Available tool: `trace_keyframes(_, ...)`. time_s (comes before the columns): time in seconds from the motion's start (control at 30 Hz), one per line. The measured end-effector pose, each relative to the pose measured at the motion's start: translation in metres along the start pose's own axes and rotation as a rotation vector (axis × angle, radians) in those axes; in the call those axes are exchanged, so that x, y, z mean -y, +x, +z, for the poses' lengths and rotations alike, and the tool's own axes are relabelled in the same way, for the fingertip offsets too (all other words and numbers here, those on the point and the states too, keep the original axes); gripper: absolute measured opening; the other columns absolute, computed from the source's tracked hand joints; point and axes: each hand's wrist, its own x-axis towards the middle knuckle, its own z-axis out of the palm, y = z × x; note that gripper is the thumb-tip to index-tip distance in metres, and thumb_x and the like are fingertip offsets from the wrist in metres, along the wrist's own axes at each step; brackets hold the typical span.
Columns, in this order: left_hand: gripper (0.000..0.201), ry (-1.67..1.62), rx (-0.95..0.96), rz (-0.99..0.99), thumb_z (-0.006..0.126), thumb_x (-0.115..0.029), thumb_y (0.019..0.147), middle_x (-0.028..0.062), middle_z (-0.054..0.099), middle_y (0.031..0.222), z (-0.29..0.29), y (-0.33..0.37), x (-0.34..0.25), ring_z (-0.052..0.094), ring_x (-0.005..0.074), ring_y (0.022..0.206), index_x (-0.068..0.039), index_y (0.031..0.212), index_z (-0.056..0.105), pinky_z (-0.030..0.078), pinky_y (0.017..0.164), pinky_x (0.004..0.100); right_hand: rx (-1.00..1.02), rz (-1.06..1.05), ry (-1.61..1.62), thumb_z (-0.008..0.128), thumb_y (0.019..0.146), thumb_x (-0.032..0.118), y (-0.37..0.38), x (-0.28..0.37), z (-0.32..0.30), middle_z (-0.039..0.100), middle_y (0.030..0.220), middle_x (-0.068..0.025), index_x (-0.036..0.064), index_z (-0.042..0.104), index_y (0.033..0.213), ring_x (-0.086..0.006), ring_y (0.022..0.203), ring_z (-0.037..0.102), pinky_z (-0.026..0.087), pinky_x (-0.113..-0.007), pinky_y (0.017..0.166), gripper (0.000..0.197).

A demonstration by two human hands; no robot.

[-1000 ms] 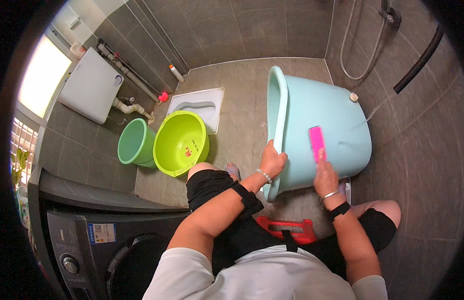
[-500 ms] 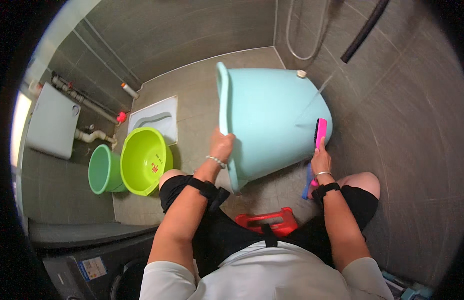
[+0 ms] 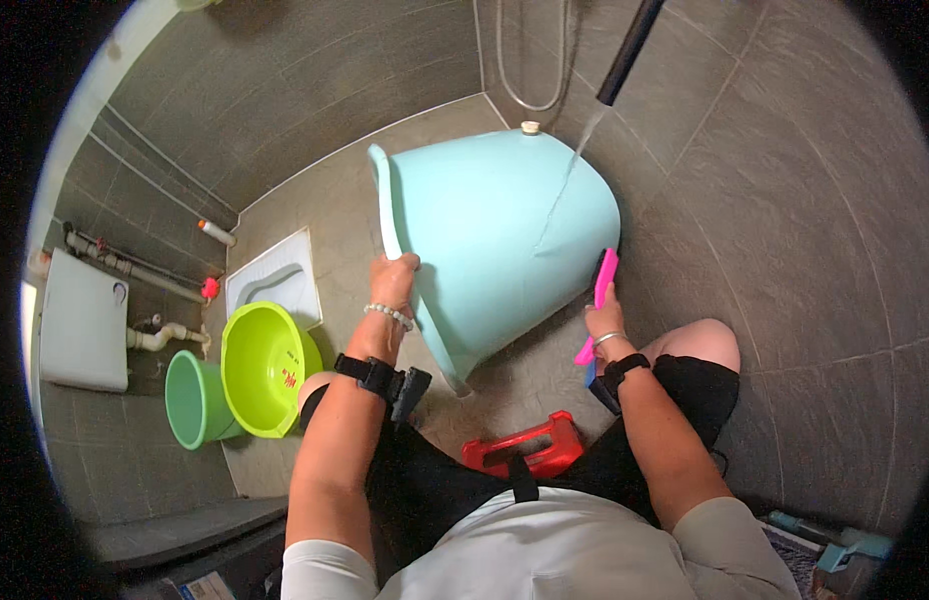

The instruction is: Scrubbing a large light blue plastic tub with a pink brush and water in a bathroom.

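A big light-blue plastic bathtub point(image 3: 485, 215) lies on its side on the floor in front of me, its mouth facing left. My left hand point(image 3: 393, 283) is closed around the tub's rim, fingers over the edge. In my right hand point(image 3: 606, 322) is a pink scrub brush point(image 3: 607, 275), gripped by its handle; its dark bristles face the tub's lower right side. Whether the bristles touch the wall of the tub I cannot tell. Water point(image 3: 565, 185) runs from a black pipe point(image 3: 625, 55) onto the tub's side. A pale plug point(image 3: 531, 128) sits on the tub's upper side.
A lime-green basin point(image 3: 255, 365) and a green bucket point(image 3: 192, 400) stand at the left, near a squat toilet point(image 3: 285, 270). Behind them a white cistern point(image 3: 85, 325) hangs on the wall with pipes. A red plastic stool point(image 3: 545, 445) is between my legs. A shower hose point(image 3: 530, 100) hangs at the back.
The view has swung to the right. The brush has moved down along the tub's side toward its lower right edge. My left hand keeps its hold on the rim.
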Motion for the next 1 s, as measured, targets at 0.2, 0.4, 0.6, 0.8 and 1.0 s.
trace_keyframes(0.2, 0.010, -0.095, -0.138, 0.019, 0.051, -0.002, 0.060, 0.0043, 0.047, 0.060, 0.010, -0.021, -0.019, 0.043, 0.0143, 0.054, 0.003, 0.069, 0.050, 0.035, 0.049, 0.0290, 0.069, 0.046, 0.086, 0.050, 0.069, 0.008, -0.047, 0.021, -0.026, 0.050, 0.107, -0.0247, 0.0018, 0.028, 0.127, -0.0337, 0.100, 0.049, 0.039, -0.034, 0.083, 0.062)
trace_keyframes(0.4, 0.010, -0.179, -0.271, 0.025, 0.052, 0.000, 0.058, 0.0075, 0.047, 0.064, 0.022, -0.031, -0.029, 0.044, 0.0173, 0.055, 0.005, 0.066, 0.049, 0.035, 0.050, 0.0311, -0.057, 0.040, 0.247, 0.049, 0.070, 0.009, -0.093, 0.030, -0.053, 0.047, 0.113, -0.0223, 0.0028, 0.029, 0.126, -0.0329, 0.104, 0.046, 0.036, -0.032, 0.086, 0.060)
trace_keyframes(0.6, 0.012, -0.442, -0.231, -0.041, 0.053, 0.002, 0.058, 0.0097, 0.049, 0.068, 0.027, -0.036, -0.039, 0.046, 0.0200, 0.058, 0.007, 0.068, 0.049, 0.038, 0.053, 0.0351, -0.087, 0.054, 0.240, 0.049, 0.071, 0.009, -0.136, 0.036, -0.072, 0.044, 0.117, -0.0215, 0.0040, 0.028, 0.127, -0.0316, 0.106, 0.045, 0.036, -0.033, 0.087, 0.059)
trace_keyframes(0.8, 0.024, -0.466, -0.232, -0.036, 0.058, -0.002, 0.060, 0.0125, 0.055, 0.075, 0.044, -0.087, -0.034, 0.052, 0.0208, 0.065, 0.010, 0.079, 0.052, 0.042, 0.060, 0.0339, -0.196, -0.051, 0.304, 0.048, 0.070, 0.007, -0.199, 0.047, -0.072, 0.052, 0.099, -0.0263, 0.0053, 0.024, 0.128, -0.0376, 0.091, 0.052, 0.039, -0.040, 0.081, 0.063)
trace_keyframes(1.0, 0.029, -0.342, -0.122, 0.122, 0.059, -0.003, 0.062, 0.0088, 0.053, 0.078, 0.068, -0.129, 0.010, 0.050, 0.0200, 0.066, 0.004, 0.088, 0.050, 0.041, 0.055, 0.0332, -0.310, -0.085, 0.244, 0.048, 0.070, 0.008, -0.194, 0.061, -0.073, 0.052, 0.100, -0.0254, 0.0084, 0.025, 0.128, -0.0374, 0.085, 0.054, 0.041, -0.040, 0.077, 0.062)
